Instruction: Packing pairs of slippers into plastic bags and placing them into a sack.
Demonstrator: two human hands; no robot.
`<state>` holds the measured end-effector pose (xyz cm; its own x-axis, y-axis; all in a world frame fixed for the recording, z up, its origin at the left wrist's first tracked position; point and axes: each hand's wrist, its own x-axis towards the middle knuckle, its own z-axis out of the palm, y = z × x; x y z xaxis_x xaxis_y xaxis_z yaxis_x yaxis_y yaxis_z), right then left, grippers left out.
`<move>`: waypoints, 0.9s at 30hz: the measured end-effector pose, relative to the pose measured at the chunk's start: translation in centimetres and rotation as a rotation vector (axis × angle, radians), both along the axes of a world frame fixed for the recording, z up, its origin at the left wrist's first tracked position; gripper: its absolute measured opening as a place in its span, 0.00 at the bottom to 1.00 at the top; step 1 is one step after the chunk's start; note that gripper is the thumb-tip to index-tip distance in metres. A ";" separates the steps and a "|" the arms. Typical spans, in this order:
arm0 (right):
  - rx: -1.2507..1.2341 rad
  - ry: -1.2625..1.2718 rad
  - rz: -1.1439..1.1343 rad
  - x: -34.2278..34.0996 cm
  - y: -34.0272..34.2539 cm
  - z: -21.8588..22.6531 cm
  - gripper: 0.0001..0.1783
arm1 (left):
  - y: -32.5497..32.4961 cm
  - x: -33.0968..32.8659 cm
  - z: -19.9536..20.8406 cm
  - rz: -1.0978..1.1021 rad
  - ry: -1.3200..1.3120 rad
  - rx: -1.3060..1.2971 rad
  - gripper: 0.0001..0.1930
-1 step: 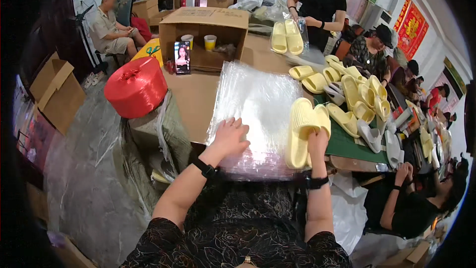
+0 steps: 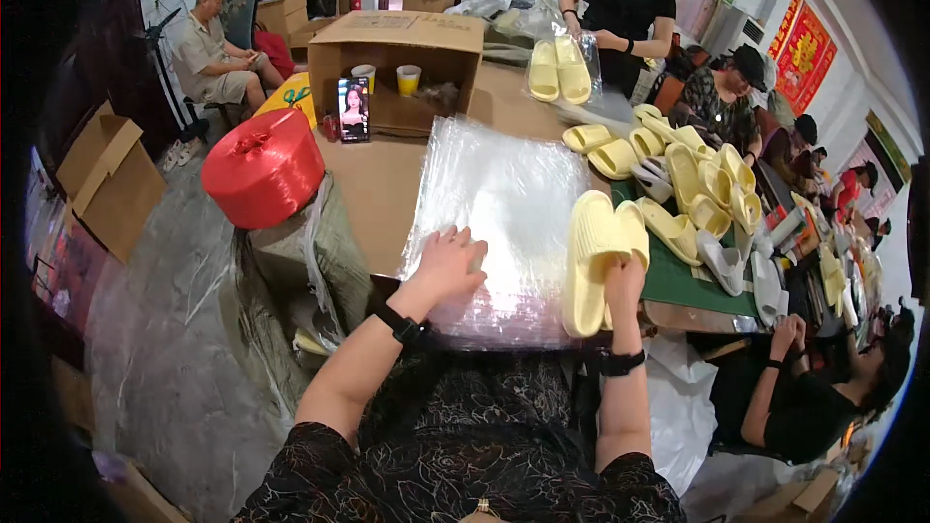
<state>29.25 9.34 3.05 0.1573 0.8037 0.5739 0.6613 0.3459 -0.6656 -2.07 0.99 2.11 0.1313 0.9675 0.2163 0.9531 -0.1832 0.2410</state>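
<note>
A stack of clear plastic bags (image 2: 504,194) lies on the table in front of me. My left hand (image 2: 450,266) rests on its near left part, fingers stretched out and holding nothing. At the stack's right edge, my right hand (image 2: 625,281) grips a pair of pale yellow slippers (image 2: 591,257) with ribbed straps. The nearer slipper partly covers the other. Right of them, a heap of loose slippers (image 2: 686,174), mostly yellow with some grey, spreads over the green-topped table.
An open cardboard box (image 2: 397,31) with cups stands at the back, a phone (image 2: 354,108) before it. A big red twine roll (image 2: 263,169) sits at the left. Across the table, a person in black (image 2: 625,5) holds bagged yellow slippers (image 2: 559,71). Other people sit along the right.
My right hand and the yellow slippers have shifted slightly toward me. My left hand stays in nearly the same place on the bags.
</note>
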 end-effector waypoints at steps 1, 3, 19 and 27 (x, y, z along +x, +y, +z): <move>-0.094 0.045 0.046 2.0 -0.7 -0.4 0.14 | 0.3 0.3 0.3 -0.030 0.045 -0.002 0.29; -0.258 0.133 0.105 4.7 -2.7 -0.5 0.11 | 0.7 0.6 0.0 -0.073 0.134 0.015 0.31; -0.721 0.041 0.906 0.9 -14.5 8.3 0.17 | 0.8 3.2 4.7 -0.155 -0.330 0.225 0.12; -0.359 -0.361 0.557 -2.4 -11.5 5.1 0.15 | -1.3 3.9 7.0 -0.428 -0.342 0.183 0.16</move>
